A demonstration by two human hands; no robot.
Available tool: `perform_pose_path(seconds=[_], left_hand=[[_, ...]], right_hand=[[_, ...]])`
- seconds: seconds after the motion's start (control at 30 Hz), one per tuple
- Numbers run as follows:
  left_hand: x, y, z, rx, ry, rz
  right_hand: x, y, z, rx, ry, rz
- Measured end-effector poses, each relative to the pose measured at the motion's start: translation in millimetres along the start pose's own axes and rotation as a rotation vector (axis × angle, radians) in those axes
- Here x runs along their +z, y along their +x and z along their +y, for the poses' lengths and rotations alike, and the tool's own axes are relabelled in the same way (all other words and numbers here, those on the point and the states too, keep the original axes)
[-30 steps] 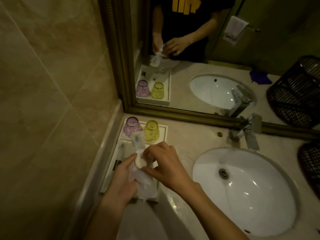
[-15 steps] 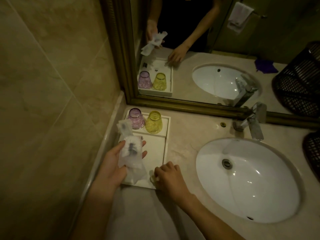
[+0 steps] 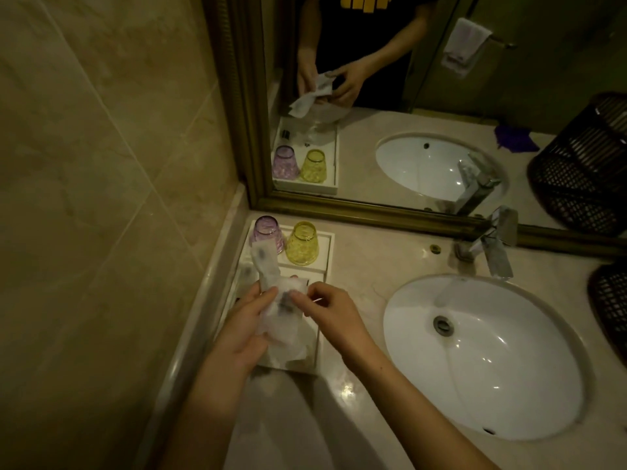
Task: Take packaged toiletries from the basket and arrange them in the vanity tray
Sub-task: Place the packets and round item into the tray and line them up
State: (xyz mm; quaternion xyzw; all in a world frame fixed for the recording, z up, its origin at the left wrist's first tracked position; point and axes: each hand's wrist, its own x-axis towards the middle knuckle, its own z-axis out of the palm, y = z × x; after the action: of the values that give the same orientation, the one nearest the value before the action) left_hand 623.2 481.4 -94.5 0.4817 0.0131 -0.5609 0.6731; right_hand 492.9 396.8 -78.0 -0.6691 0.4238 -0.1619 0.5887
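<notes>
Two hands over tray (image 3: 326, 245), which sits in the counter's left corner against the wall. Left hand (image 3: 246, 329) closed round a bunch of white packets (image 3: 278, 310); exact count not resolvable, at least two, one long packet sticking up toward the cups. Right hand (image 3: 330, 308) pinching the same bunch at its right edge, thumb and forefinger together on the wrapper. Hands close, touching only through the packets. Packets held just above the tray's front compartment, not lying in it; dark printing visible on wrappers, unreadable. Two cups upside down in the tray's back compartment: one purple cup (image 3: 268, 232), one yellow cup (image 3: 302, 242), side by side, nearly touching. One sink (image 3: 488, 354) right of tray, one tap (image 3: 492, 247) behind it. One dark basket (image 3: 610, 300) at the right frame edge, contents not visible. Mirror (image 3: 441, 96) behind, repeating tray, cups, hands.
</notes>
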Motion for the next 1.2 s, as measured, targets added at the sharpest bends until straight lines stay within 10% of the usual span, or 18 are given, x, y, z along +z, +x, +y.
perform_pose_path(seconds=[0.3,0.53,0.8,0.97,1.2], left_hand=[[-17,5,-1,0.008,-0.188,0.007],[-39,-2,-9,0.023,-0.208,0.007],[-53,-11,-10,0.025,-0.188,0.017],[-53,-5,-12,-0.004,-0.201,0.002],[-43,2,-20,-0.094,-0.243,-0.021]], right_hand=[[-22,33,15,0.153,0.144,0.198],[12,91,50,0.118,-0.528,0.171],[35,88,78,0.050,-0.350,0.102],[-1,66,90,-0.484,-0.902,0.100],[-6,76,97,-0.314,-1.275,-0.186]])
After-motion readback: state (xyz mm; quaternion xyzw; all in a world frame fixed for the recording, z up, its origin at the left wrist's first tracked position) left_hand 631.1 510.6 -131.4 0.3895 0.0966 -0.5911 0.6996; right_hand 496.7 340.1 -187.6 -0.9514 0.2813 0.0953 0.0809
